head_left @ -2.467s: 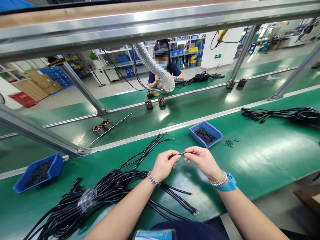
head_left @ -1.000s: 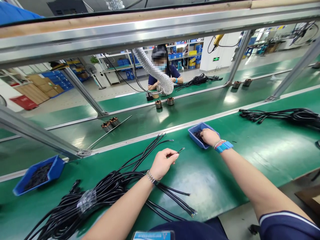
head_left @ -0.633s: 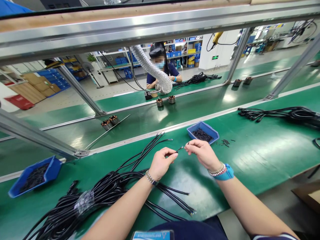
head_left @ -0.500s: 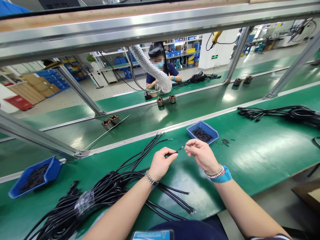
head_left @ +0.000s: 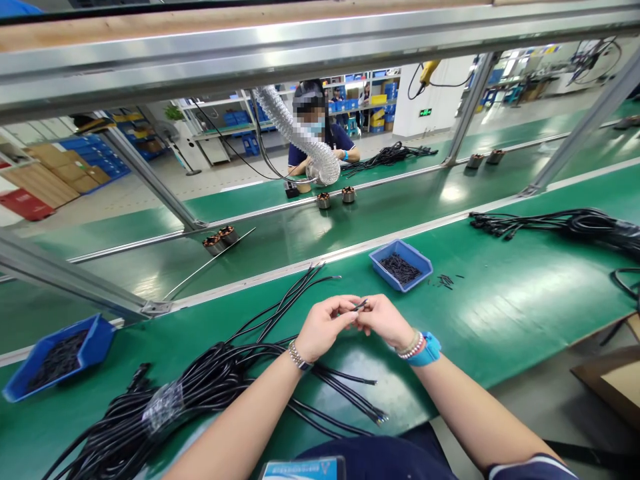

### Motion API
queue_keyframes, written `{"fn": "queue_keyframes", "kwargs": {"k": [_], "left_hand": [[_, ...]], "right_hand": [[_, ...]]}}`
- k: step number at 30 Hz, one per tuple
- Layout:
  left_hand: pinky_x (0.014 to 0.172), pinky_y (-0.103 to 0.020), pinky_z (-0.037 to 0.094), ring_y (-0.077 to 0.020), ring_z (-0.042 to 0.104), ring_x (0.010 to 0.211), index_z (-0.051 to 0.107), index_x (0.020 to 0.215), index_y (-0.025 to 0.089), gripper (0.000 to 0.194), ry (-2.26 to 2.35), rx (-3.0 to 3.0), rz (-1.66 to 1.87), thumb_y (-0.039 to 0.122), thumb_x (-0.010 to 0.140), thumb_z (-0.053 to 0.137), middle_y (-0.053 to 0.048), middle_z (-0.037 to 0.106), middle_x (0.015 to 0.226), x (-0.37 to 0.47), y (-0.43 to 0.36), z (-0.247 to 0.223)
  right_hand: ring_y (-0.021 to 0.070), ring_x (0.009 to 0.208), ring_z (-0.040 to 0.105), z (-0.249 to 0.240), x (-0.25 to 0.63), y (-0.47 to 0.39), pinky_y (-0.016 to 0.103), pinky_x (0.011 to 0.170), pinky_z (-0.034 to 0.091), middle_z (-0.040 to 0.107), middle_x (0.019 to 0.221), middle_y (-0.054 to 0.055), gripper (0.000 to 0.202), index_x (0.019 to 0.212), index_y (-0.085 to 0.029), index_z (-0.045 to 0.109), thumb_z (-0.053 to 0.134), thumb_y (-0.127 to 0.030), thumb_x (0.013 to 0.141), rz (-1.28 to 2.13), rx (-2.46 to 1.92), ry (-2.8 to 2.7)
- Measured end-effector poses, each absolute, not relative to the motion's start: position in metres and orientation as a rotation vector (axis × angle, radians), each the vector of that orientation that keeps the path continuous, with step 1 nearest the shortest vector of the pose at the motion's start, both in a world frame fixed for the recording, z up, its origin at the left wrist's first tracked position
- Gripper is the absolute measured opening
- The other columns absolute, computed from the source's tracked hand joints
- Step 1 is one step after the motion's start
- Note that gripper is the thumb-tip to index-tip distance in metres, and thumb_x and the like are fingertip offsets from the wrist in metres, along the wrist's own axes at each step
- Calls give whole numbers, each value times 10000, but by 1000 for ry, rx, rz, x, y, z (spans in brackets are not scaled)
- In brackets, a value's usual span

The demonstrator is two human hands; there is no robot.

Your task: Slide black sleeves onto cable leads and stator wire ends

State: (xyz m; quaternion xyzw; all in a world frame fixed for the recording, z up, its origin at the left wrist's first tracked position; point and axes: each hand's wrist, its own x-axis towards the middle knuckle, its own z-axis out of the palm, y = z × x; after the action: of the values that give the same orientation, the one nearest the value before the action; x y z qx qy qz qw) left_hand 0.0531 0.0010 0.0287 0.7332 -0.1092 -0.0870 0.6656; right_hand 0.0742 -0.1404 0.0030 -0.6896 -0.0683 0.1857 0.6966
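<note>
My left hand (head_left: 327, 325) pinches the end of a black cable (head_left: 361, 305) above the green bench. Against it, the fingertips of my right hand (head_left: 383, 319) are closed at the cable's tip; any small piece between them is hidden. A large bundle of black cables (head_left: 210, 383), wrapped in clear film, lies at the lower left, its loose ends spreading under my left wrist. Beyond my right hand sits a blue bin (head_left: 401, 265) of short black pieces, with several more pieces (head_left: 446, 281) scattered at its right.
Another blue bin (head_left: 60, 357) stands at the far left. A second cable bundle (head_left: 565, 223) lies at the right. Copper-wound parts (head_left: 220, 240) rest on the lane beyond the rail. Across it sits a person (head_left: 325, 137) behind a silver duct (head_left: 300, 133). Metal posts frame the bench.
My right hand has moved left and down, away from the blue bin's edge, and its fingertips now meet my left hand's at the cable end. The view has shifted slightly.
</note>
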Motion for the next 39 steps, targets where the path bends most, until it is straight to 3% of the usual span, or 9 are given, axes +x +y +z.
{"fn": "queue_keyframes", "kwargs": {"k": [4, 9, 14, 24, 39], "left_hand": [[645, -252, 469, -121, 577, 642, 580, 771, 135, 129, -197, 1607, -218, 241, 700, 600, -9, 612, 671, 52, 6, 27], [718, -273, 470, -120, 585, 691, 565, 771, 121, 156, -118, 1443, -213, 236, 685, 627, -25, 619, 722, 53, 7, 26], [695, -270, 482, -116, 572, 714, 579, 731, 118, 161, -68, 1409, -160, 221, 638, 659, -61, 573, 961, 52, 6, 25], [622, -235, 467, -84, 521, 617, 591, 703, 121, 144, -105, 1505, -172, 235, 638, 651, -52, 574, 911, 51, 6, 26], [645, -245, 461, -90, 516, 629, 605, 660, 123, 147, -121, 1572, -176, 258, 624, 650, -57, 572, 910, 48, 4, 32]], "right_hand": [[55, 409, 466, 4, 72, -138, 162, 371, 377, 549, 495, -30, 29, 579, -124, 563, 573, -142, 599, 416, -1426, -201], [65, 498, 512, 3, 71, -141, 189, 464, 416, 602, 621, 3, 133, 690, -131, 602, 632, -255, 653, 361, -1212, -198], [108, 594, 563, 11, 70, -147, 224, 512, 447, 613, 669, 11, 129, 721, -161, 600, 637, -270, 663, 167, -1136, -136], [86, 499, 509, 37, 67, -160, 233, 488, 435, 608, 648, 17, 143, 723, -148, 583, 583, -290, 708, -18, -1500, -238], [70, 472, 473, 51, 67, -171, 204, 437, 420, 591, 624, 14, 137, 666, -143, 569, 561, -276, 697, 77, -1644, -317]]}}
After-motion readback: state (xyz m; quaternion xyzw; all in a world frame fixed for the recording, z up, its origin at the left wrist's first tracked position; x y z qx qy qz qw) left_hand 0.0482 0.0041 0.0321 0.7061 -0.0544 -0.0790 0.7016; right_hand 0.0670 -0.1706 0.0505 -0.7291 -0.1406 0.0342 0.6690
